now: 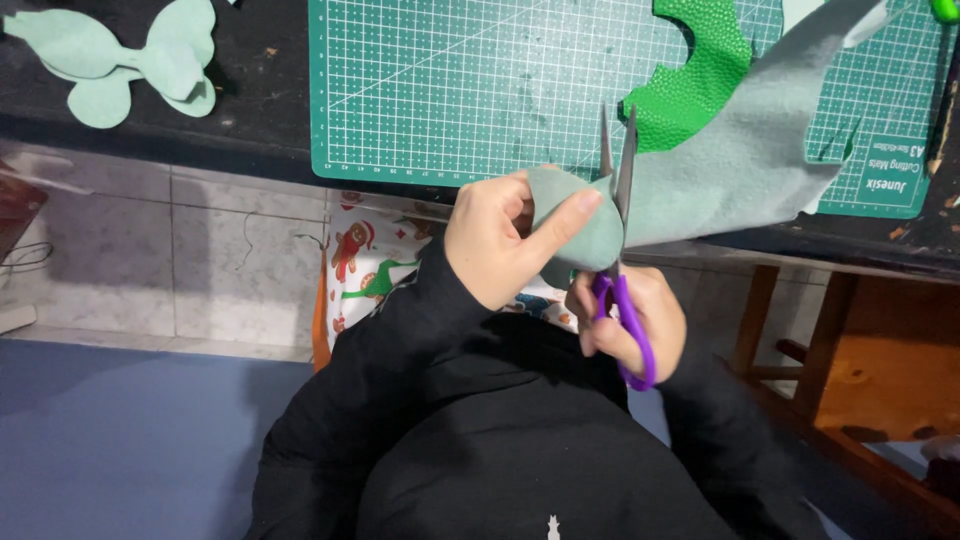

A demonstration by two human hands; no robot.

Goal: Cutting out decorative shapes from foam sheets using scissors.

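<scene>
You sat close to a dark table, and your black sleeves filled the bottom of the view. Your right hand was nearest to you. Its fingers were curled tight through the purple handles of the scissors. The blades pointed up and away from you, a little bit apart at the tips, with the felt between them.

Just above and to the left was your left hand. Its thumb and fingers pinched a rounded flap of the pale green felt. Your thumb lay flat on top of the flap, right beside the blades. The flap was in the air at the table's edge, over your lap.

From the scissors, the rest of the felt spread up and to the right, across the edge of the table and over part of the green cutting mat. The mat had a white grid of lines on it and lay flat on the table.

On the mat, partly under the felt, was a bright green bumpy sheet with a curved cut in it.

Far off at the top left of the table lay some cut felt shapes in the same pale green. They were stacked together, well apart from your hands.

Under the table showed a cloth with gingerbread figures.
</scene>
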